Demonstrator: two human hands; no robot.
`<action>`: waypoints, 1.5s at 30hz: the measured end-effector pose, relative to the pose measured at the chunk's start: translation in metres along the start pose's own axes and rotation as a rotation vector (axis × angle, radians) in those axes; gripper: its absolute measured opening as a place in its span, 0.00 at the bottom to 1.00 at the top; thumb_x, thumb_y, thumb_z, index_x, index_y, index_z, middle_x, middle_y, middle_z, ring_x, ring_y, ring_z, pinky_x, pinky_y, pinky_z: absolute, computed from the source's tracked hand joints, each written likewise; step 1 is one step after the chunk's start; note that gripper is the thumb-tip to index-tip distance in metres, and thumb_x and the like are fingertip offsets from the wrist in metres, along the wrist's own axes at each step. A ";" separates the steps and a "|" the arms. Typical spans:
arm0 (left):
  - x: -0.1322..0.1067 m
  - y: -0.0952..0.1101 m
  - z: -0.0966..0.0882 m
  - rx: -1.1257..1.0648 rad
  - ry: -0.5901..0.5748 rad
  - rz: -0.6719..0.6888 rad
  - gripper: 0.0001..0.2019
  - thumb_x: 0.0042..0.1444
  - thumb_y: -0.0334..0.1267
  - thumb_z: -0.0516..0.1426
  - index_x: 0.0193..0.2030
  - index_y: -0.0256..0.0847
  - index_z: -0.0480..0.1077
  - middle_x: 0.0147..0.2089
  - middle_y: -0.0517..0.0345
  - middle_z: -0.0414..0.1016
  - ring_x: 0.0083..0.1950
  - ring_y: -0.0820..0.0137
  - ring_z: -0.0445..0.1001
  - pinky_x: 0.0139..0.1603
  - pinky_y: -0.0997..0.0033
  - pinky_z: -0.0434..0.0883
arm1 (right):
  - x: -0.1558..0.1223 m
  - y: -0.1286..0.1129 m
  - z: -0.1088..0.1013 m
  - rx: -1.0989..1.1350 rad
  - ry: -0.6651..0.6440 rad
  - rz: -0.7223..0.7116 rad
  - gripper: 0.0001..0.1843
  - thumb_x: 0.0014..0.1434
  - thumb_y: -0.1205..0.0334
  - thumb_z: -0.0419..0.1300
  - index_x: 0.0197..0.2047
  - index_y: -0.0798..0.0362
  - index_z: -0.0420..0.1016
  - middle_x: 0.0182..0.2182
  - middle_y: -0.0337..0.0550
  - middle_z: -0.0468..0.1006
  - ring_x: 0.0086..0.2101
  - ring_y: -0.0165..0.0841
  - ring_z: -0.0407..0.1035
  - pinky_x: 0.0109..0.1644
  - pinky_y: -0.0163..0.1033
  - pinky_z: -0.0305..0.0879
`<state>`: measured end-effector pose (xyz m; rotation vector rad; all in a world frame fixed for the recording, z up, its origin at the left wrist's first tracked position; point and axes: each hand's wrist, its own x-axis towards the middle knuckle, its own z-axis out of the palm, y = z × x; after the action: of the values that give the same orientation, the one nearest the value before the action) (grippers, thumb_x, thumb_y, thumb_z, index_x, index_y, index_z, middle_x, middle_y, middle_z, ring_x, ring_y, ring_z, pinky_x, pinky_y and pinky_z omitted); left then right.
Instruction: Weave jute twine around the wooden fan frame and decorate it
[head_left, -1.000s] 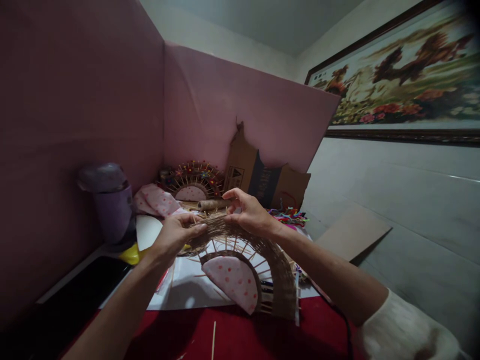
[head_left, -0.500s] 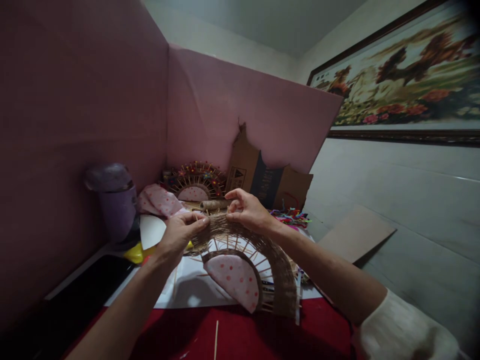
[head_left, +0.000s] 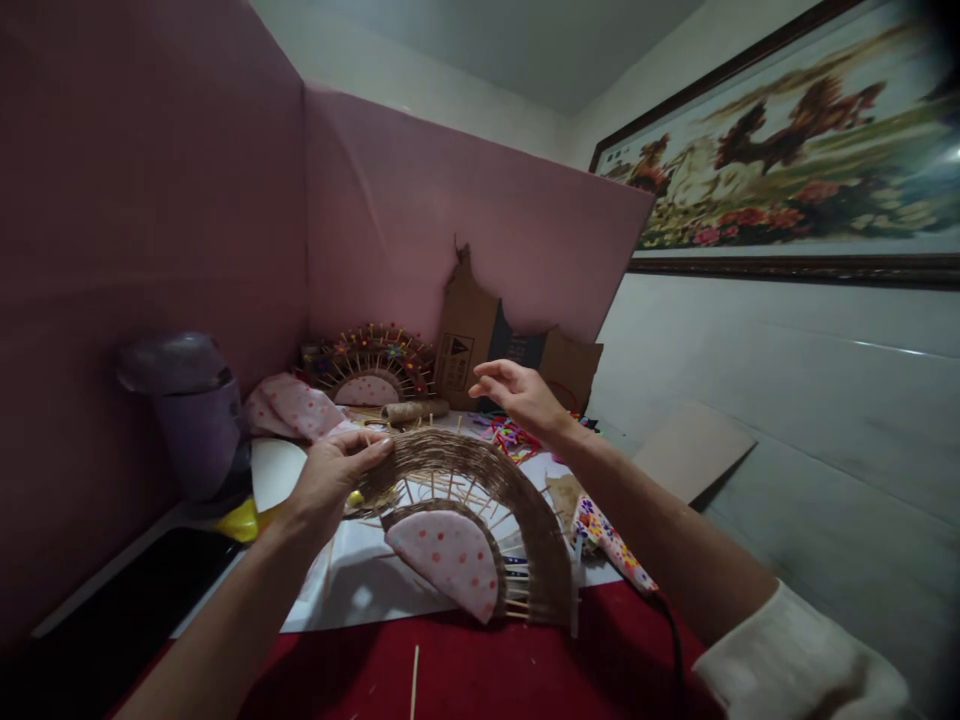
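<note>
A half-round fan [head_left: 551,540] of brown twine woven over thin sticks is held up in front of me, its inner half-disc [head_left: 446,560] covered in pink dotted cloth. My left hand [head_left: 330,470] pinches the fan's upper left edge between thumb and fingers. Above the woven band, apart from it, my right hand [head_left: 521,395] is raised with its fingers bent loosely and partly spread. No object shows in it. A second fan [head_left: 371,370], decorated with small coloured beads or flowers, leans at the back. Near it lies a roll of twine [head_left: 412,411].
A purple lidded cup [head_left: 195,420], dotted cloth [head_left: 292,408] and a white cut piece [head_left: 276,475] stand or lie to the left. Torn cardboard [head_left: 469,335] leans behind. Coloured strands [head_left: 514,437] and a flowered item [head_left: 615,545] lie right. One stick [head_left: 415,680] rests on the red cloth.
My right hand has come off the fan's top edge and moved up and right. My left hand keeps its pinch. The view has turned slightly right.
</note>
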<state>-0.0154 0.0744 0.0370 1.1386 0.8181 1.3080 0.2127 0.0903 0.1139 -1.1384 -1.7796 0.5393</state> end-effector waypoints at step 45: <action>0.005 -0.003 0.001 0.000 0.104 -0.093 0.13 0.32 0.37 0.67 0.24 0.34 0.72 0.22 0.61 0.72 0.24 0.76 0.67 0.23 0.78 0.63 | -0.059 0.061 -0.064 -0.303 0.256 0.110 0.16 0.55 0.58 0.55 0.46 0.56 0.66 0.39 0.48 0.75 0.39 0.33 0.70 0.42 0.39 0.65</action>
<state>-0.0132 0.0798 0.0354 1.0272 0.9364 1.2974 0.3051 0.0608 0.0710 -1.4503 -1.6163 0.1780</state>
